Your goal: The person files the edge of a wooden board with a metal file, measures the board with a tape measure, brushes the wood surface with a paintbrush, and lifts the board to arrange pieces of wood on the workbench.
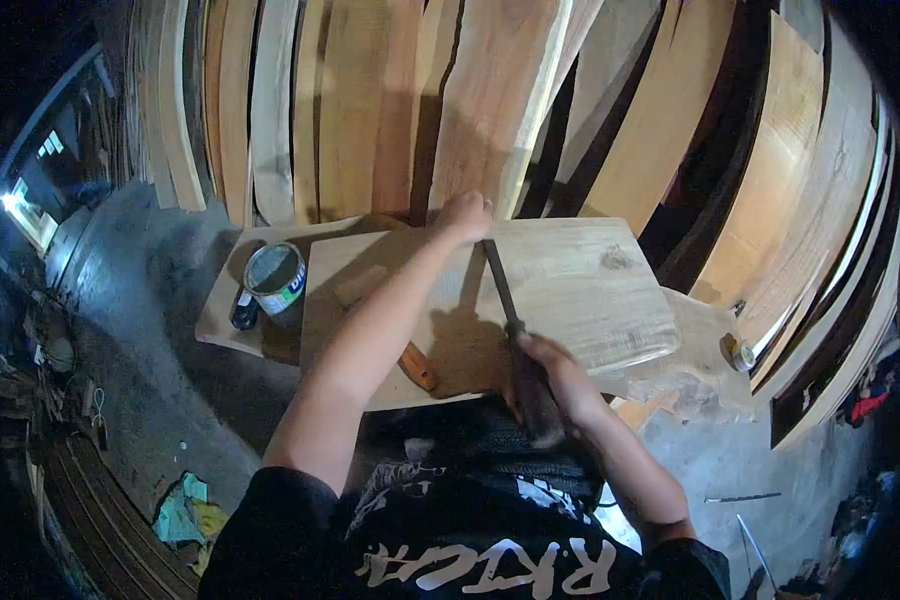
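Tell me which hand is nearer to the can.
Left. The left hand is at the far edge of the board, right of the can; the right hand grips the long dark tool, farther right, nearer the body.

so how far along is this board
Done, it seems: the board lies flat, its two right-hand corners rounded. In hand: a long dark tool, its handle in the right hand, its tip near the left hand at the far edge. Left: probably more work along that edge, though how much I can't tell.
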`<state>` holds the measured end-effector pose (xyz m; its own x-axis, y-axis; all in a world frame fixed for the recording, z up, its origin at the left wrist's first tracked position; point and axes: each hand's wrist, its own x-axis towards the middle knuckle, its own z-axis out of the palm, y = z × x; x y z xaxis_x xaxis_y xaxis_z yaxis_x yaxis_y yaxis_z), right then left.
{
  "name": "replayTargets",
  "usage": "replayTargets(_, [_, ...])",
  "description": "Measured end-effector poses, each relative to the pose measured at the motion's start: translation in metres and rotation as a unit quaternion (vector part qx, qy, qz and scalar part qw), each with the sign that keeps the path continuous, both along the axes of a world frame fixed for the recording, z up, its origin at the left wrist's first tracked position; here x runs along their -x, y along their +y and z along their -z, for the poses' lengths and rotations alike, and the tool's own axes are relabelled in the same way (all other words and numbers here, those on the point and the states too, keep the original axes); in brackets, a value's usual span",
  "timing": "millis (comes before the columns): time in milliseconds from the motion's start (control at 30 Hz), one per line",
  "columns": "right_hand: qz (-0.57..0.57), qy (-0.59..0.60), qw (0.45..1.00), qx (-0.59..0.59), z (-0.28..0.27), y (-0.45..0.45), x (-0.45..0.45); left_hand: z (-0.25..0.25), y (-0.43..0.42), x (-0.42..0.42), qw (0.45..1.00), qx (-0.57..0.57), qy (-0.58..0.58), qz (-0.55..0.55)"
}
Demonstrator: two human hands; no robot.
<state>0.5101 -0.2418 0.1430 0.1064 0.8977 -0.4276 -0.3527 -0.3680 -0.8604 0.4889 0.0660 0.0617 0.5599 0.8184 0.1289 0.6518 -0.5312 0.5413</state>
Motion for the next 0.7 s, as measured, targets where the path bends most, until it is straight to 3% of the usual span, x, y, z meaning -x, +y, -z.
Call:
replayTargets(200, [-0.013, 0.007, 1.0, 0.002, 0.008, 0.023, -0.004, 0.003, 0.0, 0.002, 1.0, -0.004, 0.002, 0.0])
replayTargets(367, [-0.022, 0.039, 0.994, 0.1, -0.025, -0.077, -0.015, 0.003, 0.003, 0.0, 0.999, 0.009, 0.012, 0.036])
replayTargets(400, [-0.025, 0.094, 0.992, 0.083, -0.028, -0.099, -0.014, 0.007, 0.005, -0.001, 1.0, -0.005, 0.008, 0.029])
replayTargets(467, [0.014, 0.053, 0.99, 0.128, -0.039, -0.129, -0.003, 0.008, 0.005, -0.003, 0.999, -0.007, 0.025, 0.025])
replayTargets(567, [-0.012, 0.107, 0.987, 0.118, -0.035, -0.138, -0.009, 0.01, 0.005, -0.002, 0.998, -0.002, 0.05, 0.027])
replayTargets(700, [-0.031, 0.013, 0.998, 0.059, -0.009, -0.082, -0.016, 0.004, 0.005, 0.0, 0.996, -0.037, 0.056, 0.066])
